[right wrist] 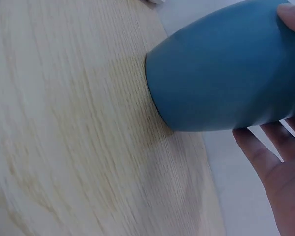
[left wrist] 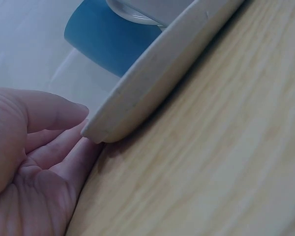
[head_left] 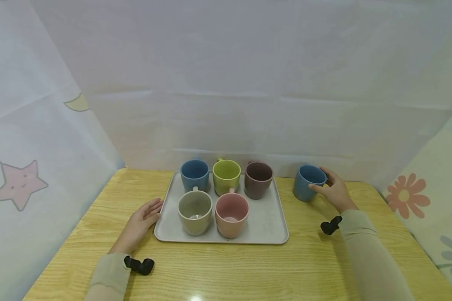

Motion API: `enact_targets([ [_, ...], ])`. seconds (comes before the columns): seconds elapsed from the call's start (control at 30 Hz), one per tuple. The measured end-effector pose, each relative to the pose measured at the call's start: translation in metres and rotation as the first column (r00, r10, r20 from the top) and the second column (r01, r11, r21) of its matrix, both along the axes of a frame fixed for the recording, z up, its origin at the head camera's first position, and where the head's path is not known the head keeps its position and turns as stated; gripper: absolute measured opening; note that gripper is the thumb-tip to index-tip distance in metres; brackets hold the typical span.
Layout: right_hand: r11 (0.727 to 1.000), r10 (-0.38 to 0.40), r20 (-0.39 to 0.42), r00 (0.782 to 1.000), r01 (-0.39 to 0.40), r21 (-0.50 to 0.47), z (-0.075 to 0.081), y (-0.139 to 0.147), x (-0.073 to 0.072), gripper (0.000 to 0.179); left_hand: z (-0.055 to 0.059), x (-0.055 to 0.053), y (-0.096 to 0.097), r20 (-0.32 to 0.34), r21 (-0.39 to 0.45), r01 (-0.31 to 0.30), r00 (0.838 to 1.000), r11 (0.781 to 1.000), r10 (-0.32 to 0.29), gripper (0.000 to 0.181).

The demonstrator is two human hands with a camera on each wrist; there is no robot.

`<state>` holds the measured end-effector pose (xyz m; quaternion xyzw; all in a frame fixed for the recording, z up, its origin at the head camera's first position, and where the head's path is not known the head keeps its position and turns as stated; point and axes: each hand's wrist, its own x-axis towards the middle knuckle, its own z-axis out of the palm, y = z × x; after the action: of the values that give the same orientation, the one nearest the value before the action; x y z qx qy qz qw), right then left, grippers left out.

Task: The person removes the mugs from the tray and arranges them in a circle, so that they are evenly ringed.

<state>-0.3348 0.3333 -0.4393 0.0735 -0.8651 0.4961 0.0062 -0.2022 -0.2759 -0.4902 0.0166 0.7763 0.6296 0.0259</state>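
Observation:
My right hand (head_left: 336,193) grips a blue mug (head_left: 304,184) near its rim, thumb on the front and fingers round the far right side. In the right wrist view the mug's base (right wrist: 160,93) is right at the wooden table. My left hand (head_left: 138,221) rests beside the left edge of a pale tray (head_left: 267,221), fingers loosely extended with the fingertips at its rim (left wrist: 101,130). The tray's back row holds another blue mug (head_left: 194,184), a yellow-green mug (head_left: 227,184) and a dark brown mug (head_left: 258,186). In front stand a grey-beige mug (head_left: 195,223) and a pink mug (head_left: 231,225).
The wooden table (head_left: 218,271) reaches back to a white cloth backdrop (head_left: 226,104). Printed cloth hangs at both sides, with a star (head_left: 18,184) on the left and a flower (head_left: 407,195) on the right. Black devices sit on both wrists.

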Motion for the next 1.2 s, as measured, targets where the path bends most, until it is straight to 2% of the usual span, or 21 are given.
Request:
enact_targets([
  [0.23, 0.997, 0.061, 0.04, 0.997, -0.063, 0.043, 0.004, 0.008, -0.002, 0.1, 0.0, 0.0, 0.0, 0.001, 0.006, -0.001, 1.0, 1.0, 0.001, 0.059],
  [0.4, 0.994, 0.059, 0.056, 0.997, -0.063, 0.085, 0.011, 0.007, 0.002, 0.103, -0.001, 0.0, -0.001, -0.002, 0.008, 0.004, 1.0, 1.0, -0.004, 0.059],
  [0.5, 0.994, 0.029, -0.001, 1.0, -0.029, 0.106, 0.017, 0.0, 0.008, 0.1, -0.002, 0.0, -0.001, -0.007, 0.012, 0.009, 1.0, 1.0, -0.009, 0.06],
  [0.6, 0.99, -0.01, -0.116, 0.993, 0.027, 0.139, 0.025, -0.013, 0.018, 0.089, -0.003, 0.0, -0.002, -0.012, 0.009, 0.012, 1.0, 1.0, -0.012, 0.06],
  [0.7, 0.981, -0.053, -0.271, 0.961, 0.101, 0.165, 0.032, -0.032, 0.03, 0.074, -0.002, 0.0, -0.002, -0.014, 0.005, 0.011, 1.0, 1.0, -0.011, 0.06],
  [0.8, 0.978, -0.085, -0.404, 0.911, 0.154, 0.143, 0.036, -0.053, 0.041, 0.059, 0.0, 0.0, -0.002, -0.011, 0.003, 0.007, 1.0, 1.0, -0.007, 0.06],
  [0.87, 0.984, -0.094, -0.463, 0.882, 0.153, 0.093, 0.036, -0.066, 0.047, 0.051, 0.001, 0.0, -0.001, -0.007, 0.0, 0.008, 1.0, 1.0, -0.008, 0.061],
  [0.93, 0.991, -0.1, -0.486, 0.868, 0.132, 0.032, 0.035, -0.078, 0.053, 0.047, 0.002, 0.001, 0.0, -0.001, -0.004, 0.008, 1.0, 1.0, -0.008, 0.061],
  [1.03, 0.995, -0.103, -0.465, 0.879, 0.091, -0.049, 0.032, -0.096, 0.059, 0.045, 0.003, 0.001, 0.0, 0.004, -0.008, 0.005, 1.0, 1.0, -0.005, 0.061],
  [1.2, 0.985, -0.084, -0.347, 0.934, 0.024, -0.173, 0.022, -0.123, 0.062, 0.049, 0.001, 0.002, 0.0, -0.002, -0.005, 0.0, 1.0, 1.0, 0.0, 0.06],
])
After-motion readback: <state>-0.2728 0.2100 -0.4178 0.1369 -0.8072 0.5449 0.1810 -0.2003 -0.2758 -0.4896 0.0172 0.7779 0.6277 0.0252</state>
